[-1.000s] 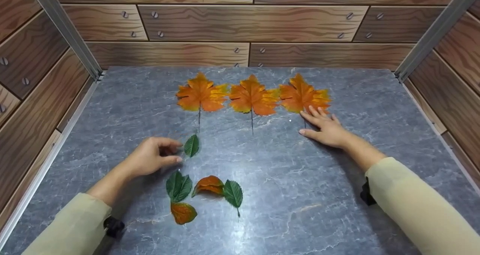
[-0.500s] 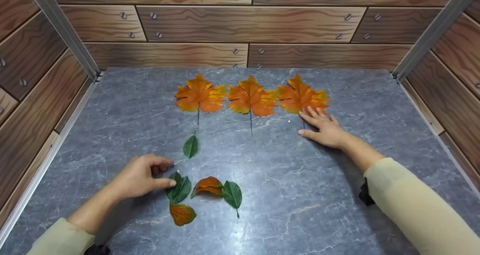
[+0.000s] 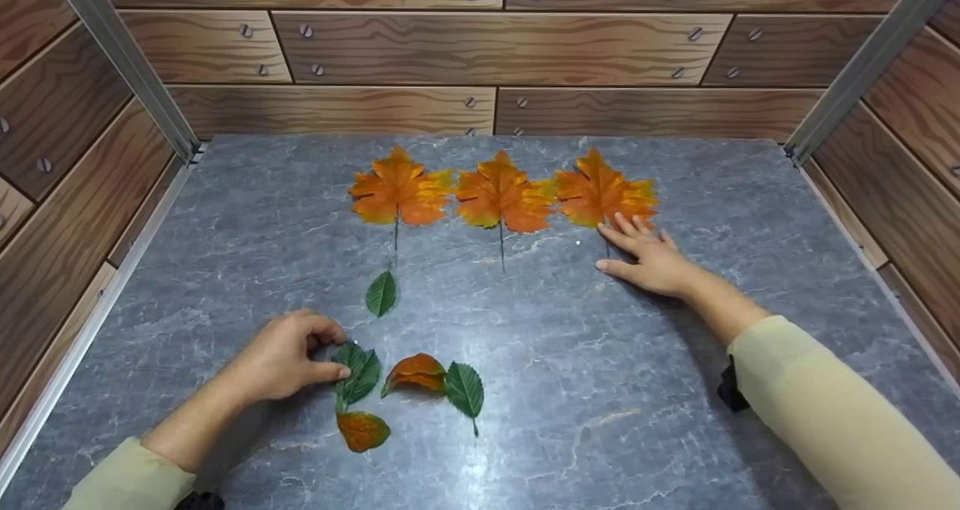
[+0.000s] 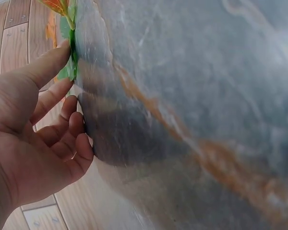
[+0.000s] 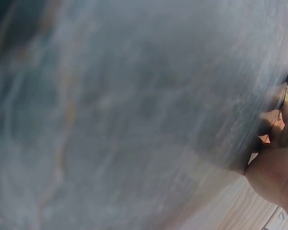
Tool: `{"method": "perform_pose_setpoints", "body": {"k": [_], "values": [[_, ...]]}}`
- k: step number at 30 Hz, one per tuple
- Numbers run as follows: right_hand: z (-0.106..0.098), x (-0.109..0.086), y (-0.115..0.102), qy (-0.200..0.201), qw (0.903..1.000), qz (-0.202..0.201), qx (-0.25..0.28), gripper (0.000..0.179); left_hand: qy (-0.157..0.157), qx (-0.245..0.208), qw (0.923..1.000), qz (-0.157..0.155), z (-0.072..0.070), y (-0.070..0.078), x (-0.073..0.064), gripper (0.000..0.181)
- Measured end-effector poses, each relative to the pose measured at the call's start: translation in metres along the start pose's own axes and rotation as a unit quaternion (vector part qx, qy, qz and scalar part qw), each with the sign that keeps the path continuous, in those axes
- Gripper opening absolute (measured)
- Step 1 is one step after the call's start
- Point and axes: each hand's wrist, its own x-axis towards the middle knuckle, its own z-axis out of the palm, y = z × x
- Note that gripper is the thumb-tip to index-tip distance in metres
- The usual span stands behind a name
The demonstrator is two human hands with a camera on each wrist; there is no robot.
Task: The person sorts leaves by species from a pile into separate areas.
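Note:
My left hand (image 3: pixel 281 356) pinches a green leaf (image 3: pixel 360 375) at its left edge, thumb and index finger down at the table. Two green leaves seem to overlap there. In the left wrist view the fingertips meet the green leaf (image 4: pixel 73 57); the other fingers curl loosely. Just below lies an orange-green leaf (image 3: pixel 363 430). My right hand (image 3: pixel 652 259) rests flat, fingers spread, over the lower part and stem of the right orange maple leaf (image 3: pixel 600 187). Another maple leaf (image 3: pixel 501 195) and a third maple leaf (image 3: pixel 399 191) complete the row.
A single green leaf (image 3: pixel 381 294) lies under the left maple leaf's stem. Right of the pinched leaf are a curled orange leaf (image 3: pixel 416 372) and a green leaf (image 3: pixel 465 388). Wood-patterned walls (image 3: pixel 495 49) bound the grey marbled table (image 3: pixel 720 195).
My left hand has moved down from beside the single green leaf to the green leaf pair and taken hold there, shifting the pair slightly. The right hand has stayed in place.

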Motion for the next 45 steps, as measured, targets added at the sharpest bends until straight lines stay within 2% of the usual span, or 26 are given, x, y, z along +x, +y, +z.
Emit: {"method": "perform_pose_setpoints", "body": {"k": [6,14,21,25,32,38,45], "values": [[0.000,0.000,0.001,0.001,1.0000,-0.002,-0.002,0.085,-0.002,-0.038,0.9992,0.013,0.002,0.002,0.000,0.032],[0.000,0.001,0.001,-0.001,1.0000,0.000,-0.002,0.087,-0.019,-0.058,0.9981,0.004,0.001,0.000,0.003,0.031],[-0.001,0.000,-0.001,-0.002,1.0000,-0.004,-0.004,0.085,-0.034,-0.088,0.9954,0.019,-0.006,0.000,0.003,0.015],[-0.001,-0.001,-0.001,-0.005,1.0000,-0.003,-0.003,0.086,-0.025,-0.100,0.9943,0.024,-0.014,0.004,0.007,0.010],[-0.001,0.000,0.000,-0.007,1.0000,-0.001,0.000,0.086,0.012,-0.088,0.9956,0.029,-0.027,0.019,0.029,0.019],[-0.001,0.000,0.002,-0.003,1.0000,-0.001,-0.003,0.085,-0.005,-0.076,0.9964,0.037,-0.025,0.033,0.058,0.020],[0.001,0.000,0.001,0.001,1.0000,-0.005,-0.002,0.085,-0.022,-0.059,0.9970,0.046,-0.014,0.046,0.087,0.020]]}}
